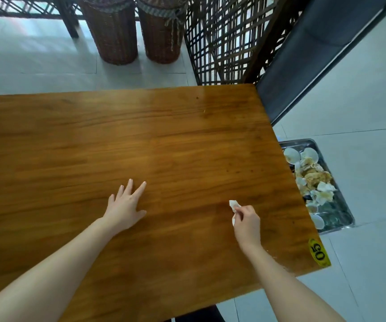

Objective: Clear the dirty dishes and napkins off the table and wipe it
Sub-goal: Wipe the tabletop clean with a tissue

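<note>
View from above a wooden table (pixel 141 135) with a glossy, orange-brown top that fills most of the picture. Two bare forearms reach in from the bottom edge.

The left hand (pixel 127 205) lies flat on the tabletop, palm down, fingers straight and slightly spread, holding nothing. The right hand (pixel 246 219) is nearer the table's right edge, its fingers curled and pinching a small crumpled white napkin (pixel 233 204) that sticks out past the fingertips, at or just above the wood; whether it touches the wood cannot be told.

A few tiny dark specks (pixel 238 171) dot the wood toward the right side. A yellow oval sticker (pixel 318 252) printed with "50" sits at the near right corner.

On the pale tiled floor (pixel 361 101), just beside the table's right edge and partly hidden under it, lies a shallow rectangular metal tray (pixel 343 214). It holds a heap of empty white scallop shells (pixel 312 173), some stained brown, mixed with scraps too small to identify.

Beyond the far edge stand two tall brown wicker baskets (pixel 115 31), side by side, each with a lid on. To their right is a dark lattice screen (pixel 222 43), and beside that a dark padded bench (pixel 315 54).
</note>
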A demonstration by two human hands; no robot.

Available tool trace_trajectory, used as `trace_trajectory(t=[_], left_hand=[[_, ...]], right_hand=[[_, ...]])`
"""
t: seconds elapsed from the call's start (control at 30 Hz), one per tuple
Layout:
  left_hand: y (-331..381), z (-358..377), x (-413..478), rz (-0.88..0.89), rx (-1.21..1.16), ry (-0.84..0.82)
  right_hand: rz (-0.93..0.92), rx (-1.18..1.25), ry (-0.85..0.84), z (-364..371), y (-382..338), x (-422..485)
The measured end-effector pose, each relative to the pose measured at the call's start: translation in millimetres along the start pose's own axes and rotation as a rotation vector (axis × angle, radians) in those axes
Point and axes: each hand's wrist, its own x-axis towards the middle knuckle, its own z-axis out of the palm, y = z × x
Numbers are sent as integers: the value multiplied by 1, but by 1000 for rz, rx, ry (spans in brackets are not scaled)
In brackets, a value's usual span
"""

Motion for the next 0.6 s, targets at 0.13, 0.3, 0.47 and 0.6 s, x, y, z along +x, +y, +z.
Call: trace_trajectory(t=[0.13, 0.3, 0.47, 0.6], left_hand=[[20, 11, -4, 51, 41, -11], [41, 22, -8, 105, 71, -16], [50, 30, -13, 107, 74, -45], [57, 37, -16, 102, 68, -43]], right_hand=[[36, 25, 4, 16, -12, -38], [-64, 23, -124, 26, -10, -75], [-274, -69, -333, 5, 9, -64], [-320, -117, -324, -19, 34, -52]])
